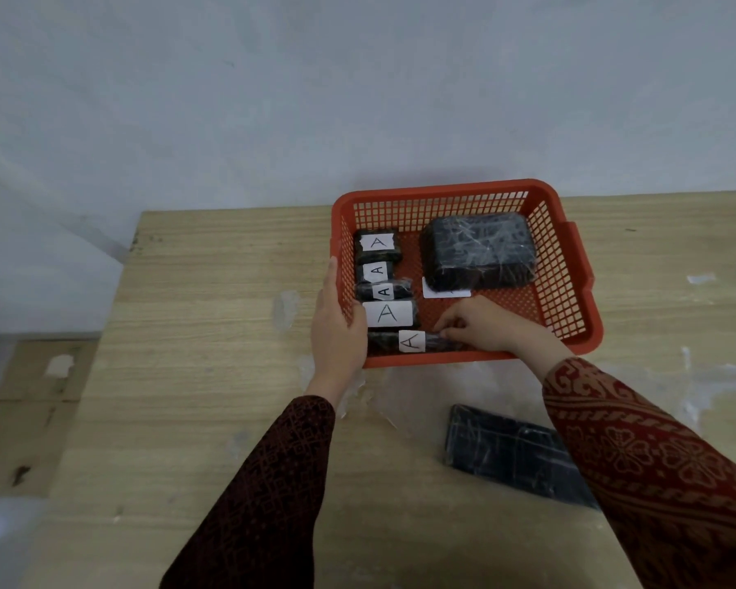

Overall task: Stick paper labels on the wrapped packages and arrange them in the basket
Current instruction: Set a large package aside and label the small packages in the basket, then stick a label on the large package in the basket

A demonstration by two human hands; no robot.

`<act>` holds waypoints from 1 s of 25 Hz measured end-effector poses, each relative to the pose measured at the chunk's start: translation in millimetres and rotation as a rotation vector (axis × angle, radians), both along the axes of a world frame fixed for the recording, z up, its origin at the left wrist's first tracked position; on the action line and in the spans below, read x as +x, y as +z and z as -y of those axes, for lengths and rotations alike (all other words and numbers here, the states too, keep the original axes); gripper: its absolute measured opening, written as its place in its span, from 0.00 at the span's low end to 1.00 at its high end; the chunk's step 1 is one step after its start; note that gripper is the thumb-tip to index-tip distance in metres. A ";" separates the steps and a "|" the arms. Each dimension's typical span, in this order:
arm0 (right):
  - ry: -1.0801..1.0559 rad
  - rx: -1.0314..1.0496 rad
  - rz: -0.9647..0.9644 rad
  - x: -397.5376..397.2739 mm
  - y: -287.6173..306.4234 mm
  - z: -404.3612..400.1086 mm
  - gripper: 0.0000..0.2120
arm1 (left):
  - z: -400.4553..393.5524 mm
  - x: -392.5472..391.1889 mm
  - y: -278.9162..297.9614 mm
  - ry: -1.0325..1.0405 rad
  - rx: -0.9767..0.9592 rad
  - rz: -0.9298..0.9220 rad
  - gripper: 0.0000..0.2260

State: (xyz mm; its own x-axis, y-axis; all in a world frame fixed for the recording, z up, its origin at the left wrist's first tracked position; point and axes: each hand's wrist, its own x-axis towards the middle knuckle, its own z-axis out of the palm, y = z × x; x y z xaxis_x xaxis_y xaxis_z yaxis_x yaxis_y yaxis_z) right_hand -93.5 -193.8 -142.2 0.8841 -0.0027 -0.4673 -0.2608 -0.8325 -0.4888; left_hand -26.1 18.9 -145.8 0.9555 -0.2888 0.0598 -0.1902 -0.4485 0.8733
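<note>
A red plastic basket [570,265] stands on the wooden table. Along its left side lie several small dark wrapped packages with white "A" labels, the farthest one [378,244] at the back. My right hand [481,325] is inside the basket, fingers pinched on the nearest labelled package [413,342] at the front wall. My left hand [336,329] grips the basket's left front rim. A large dark wrapped package [479,250] sits at the back right, with a white label [436,292] poking out from under its front edge. Another flat dark wrapped package [515,452] lies on the table, partly under my right sleeve.
The wooden table [213,333] ends at its left edge around the basket's far left; a pale wall stands behind. Scraps of clear wrap or tape marks [285,308] lie on the table near the basket and to the right.
</note>
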 end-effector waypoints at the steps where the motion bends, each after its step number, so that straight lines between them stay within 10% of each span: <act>1: -0.002 0.009 0.004 -2.3 1.8 0.0 0.11 | 0.4 -0.3 1.0 -0.004 0.029 0.006 0.30; 10: -0.409 -0.017 0.514 -41.7 18.6 31.4 0.13 | 24.1 -1.7 12.7 -0.200 0.697 0.574 0.20; 16: -0.722 0.086 0.495 -29.3 10.0 56.2 0.28 | 79.4 -1.9 0.4 -0.490 0.500 0.185 0.23; 25: -0.526 -0.191 0.674 -35.8 10.5 59.8 0.40 | 122.5 9.8 12.9 -0.048 0.109 -0.038 0.18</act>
